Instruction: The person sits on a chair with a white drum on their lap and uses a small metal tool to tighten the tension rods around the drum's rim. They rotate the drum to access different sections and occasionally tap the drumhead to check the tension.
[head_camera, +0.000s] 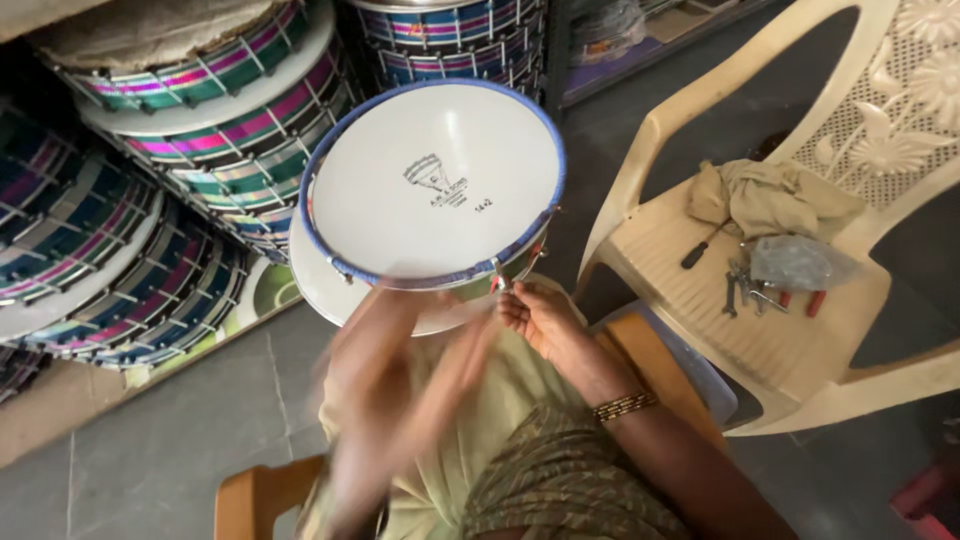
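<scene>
Head view: a seated person worked on a round drum propped on the lap, camera looking down.
Stacked drums (190, 150): leaned in rows along the far left, shells banded in green, pink and blue, well apart from the hands.
Plastic chair (800, 340): stood just beside the person on the right; a crumpled cloth (770, 195) lay at the back edge of its seat, with a clear bag (800, 262), a dark-handled screwdriver (705, 245) and small metal tools (745, 288) near the seat's middle.
Drum (435, 180): rested tilted on the near edge of the lap, white head facing the camera, blue rim around it, a second pale hoop showing below.
Handling, as judged: the drum looked light for its width and stiff at the rim; the stretched white skin seemed the fragile part, and the smooth metal shell likely slippery. The rim and the tension rods at its lower edge seemed the soundest places to grip, not the skin.
Right hand (540, 315): curled at the drum's lower rim, fingertips pinching a small metal fitting there; a beaded bangle (622, 405) sat on the wrist.
Left hand (400, 400): blurred in motion below the rim; whether spread or closed could not be told.
</scene>
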